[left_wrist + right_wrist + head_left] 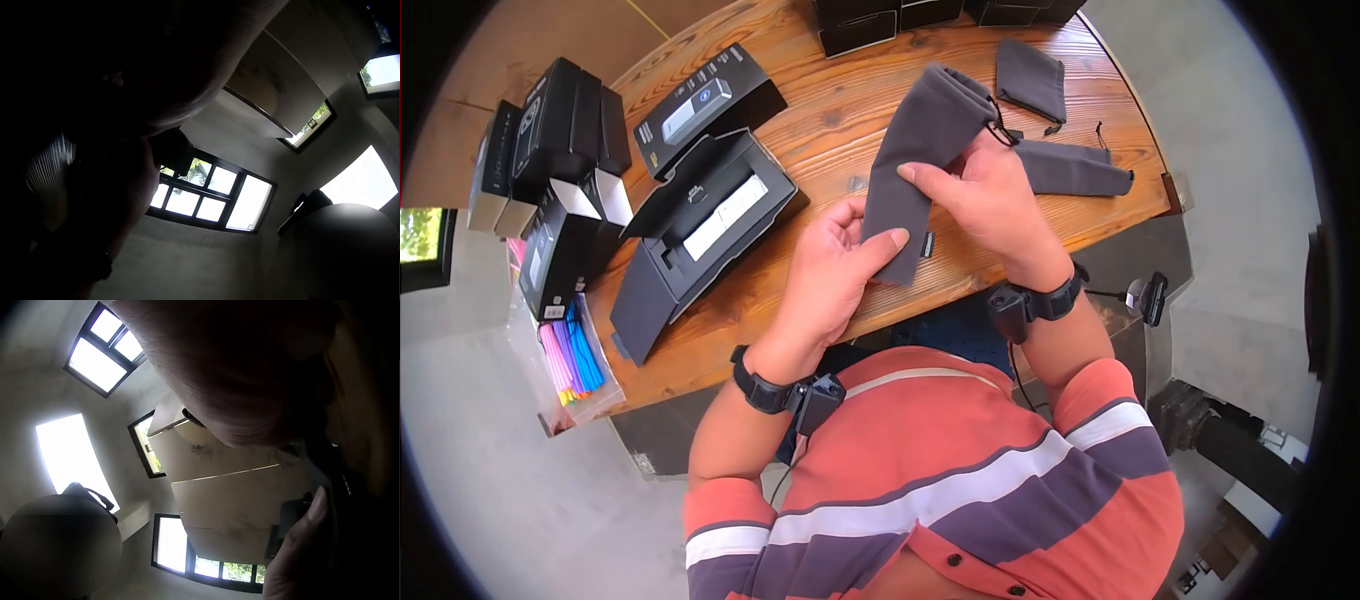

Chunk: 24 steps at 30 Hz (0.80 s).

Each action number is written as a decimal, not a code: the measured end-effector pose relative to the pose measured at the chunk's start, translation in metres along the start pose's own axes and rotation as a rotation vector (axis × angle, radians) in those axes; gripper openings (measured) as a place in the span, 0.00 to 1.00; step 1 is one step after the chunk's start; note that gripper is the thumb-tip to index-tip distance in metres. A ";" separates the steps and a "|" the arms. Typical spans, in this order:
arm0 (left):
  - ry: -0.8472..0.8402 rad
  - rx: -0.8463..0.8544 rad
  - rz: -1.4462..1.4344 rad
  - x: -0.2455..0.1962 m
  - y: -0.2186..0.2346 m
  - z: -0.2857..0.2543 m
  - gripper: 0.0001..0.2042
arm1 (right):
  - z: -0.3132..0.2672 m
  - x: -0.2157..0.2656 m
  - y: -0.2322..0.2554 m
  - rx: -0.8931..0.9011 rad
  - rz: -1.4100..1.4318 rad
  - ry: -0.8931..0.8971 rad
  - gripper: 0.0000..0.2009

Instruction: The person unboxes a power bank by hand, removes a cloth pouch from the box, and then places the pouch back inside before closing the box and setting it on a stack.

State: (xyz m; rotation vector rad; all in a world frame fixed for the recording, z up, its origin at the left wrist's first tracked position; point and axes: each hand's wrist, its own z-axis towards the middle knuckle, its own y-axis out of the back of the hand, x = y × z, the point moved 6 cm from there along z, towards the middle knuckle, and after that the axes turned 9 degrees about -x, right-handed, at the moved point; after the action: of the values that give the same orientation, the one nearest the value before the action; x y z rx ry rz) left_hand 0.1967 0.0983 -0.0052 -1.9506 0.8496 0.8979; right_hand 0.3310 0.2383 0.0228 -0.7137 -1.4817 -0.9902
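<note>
Both hands hold a dark grey drawstring pouch (905, 170) above the wooden table in the head view. My left hand (825, 270) grips its lower end, thumb lying across the fabric near a small side label (927, 245). Higher up, my right hand (995, 200) holds the right edge, with the thumb on the front and the other fingers behind, hidden. A black cord hangs by the pouch's upper right corner. In the dark left wrist view, part of the left hand (128, 194) shows; a right thumb (306, 531) appears in the right wrist view.
Two more grey pouches, one squarish (1032, 80) and one long (1070, 168), lie at the right. An opened black box (775, 165) with a white insert sits left, below a closed printed box (705, 105). Black boxes (550, 130) and a bag of coloured sticks (570, 355) line the left edge.
</note>
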 end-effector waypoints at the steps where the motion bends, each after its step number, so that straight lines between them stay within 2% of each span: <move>1: 0.023 0.017 0.005 0.003 0.000 0.002 0.15 | -0.002 -0.003 -0.002 0.014 -0.006 -0.007 0.23; 4: 0.012 0.020 -0.024 0.004 0.001 0.005 0.14 | -0.011 0.026 -0.003 0.033 -0.089 0.532 0.15; 5: 0.009 0.023 -0.034 0.002 0.000 0.004 0.14 | -0.009 0.032 -0.002 0.047 -0.093 0.530 0.15; 7: -0.003 0.006 -0.044 -0.004 -0.002 0.001 0.14 | -0.015 0.051 -0.008 0.179 -0.208 0.754 0.18; 9: -0.013 0.031 -0.041 -0.006 -0.002 0.002 0.15 | -0.016 0.049 -0.008 0.180 -0.264 0.779 0.22; 15: 0.001 -0.013 -0.068 -0.003 -0.007 0.002 0.15 | -0.025 0.059 -0.002 0.021 -0.204 0.821 0.17; 16: 0.001 -0.014 -0.071 -0.003 -0.009 0.002 0.15 | -0.026 0.062 -0.003 -0.001 -0.285 0.874 0.16; 20: 0.004 0.059 -0.139 -0.002 -0.014 -0.001 0.18 | -0.024 0.060 -0.007 -0.041 -0.417 1.001 0.13; 22: -0.006 0.095 -0.156 -0.004 -0.013 -0.003 0.19 | -0.023 0.061 -0.007 -0.038 -0.447 1.000 0.12; 24: 0.078 0.152 -0.303 -0.004 -0.011 -0.005 0.20 | -0.022 0.061 -0.008 -0.036 -0.476 1.002 0.11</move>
State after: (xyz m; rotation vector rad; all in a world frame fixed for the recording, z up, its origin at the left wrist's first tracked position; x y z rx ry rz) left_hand 0.2049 0.1002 0.0046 -1.9246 0.6237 0.5659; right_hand 0.3254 0.2089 0.0811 0.1681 -0.7294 -1.4421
